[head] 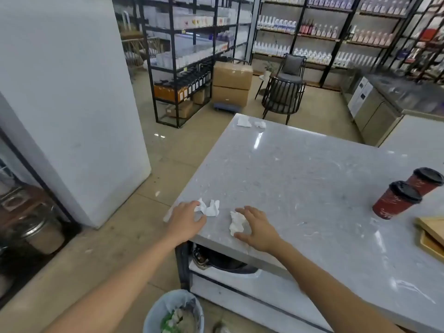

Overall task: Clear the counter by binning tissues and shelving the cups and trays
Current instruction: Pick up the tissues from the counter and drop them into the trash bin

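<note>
From the head camera, both hands work at the near-left corner of the marble counter. The left hand lies flat with fingers spread, its fingertips touching a crumpled tissue just inside the left edge; nothing is pinched yet. The right hand is cupped open around a second crumpled tissue near the front edge, thumb and fingers either side of it but not closed. Two more tissue wads sit at the far-left corner, well apart from the hands. Two red lidded paper cups stand touching near the right edge, beside stacked wooden trays that are cut off by the frame. A lined waste bin stands on the floor below the near corner, already holding what looks like rubbish, though it is blurred.

The risk lies in the left tissue: it sits so close to the edge that a sweeping grab could push it off onto the floor and miss the bin.
</note>
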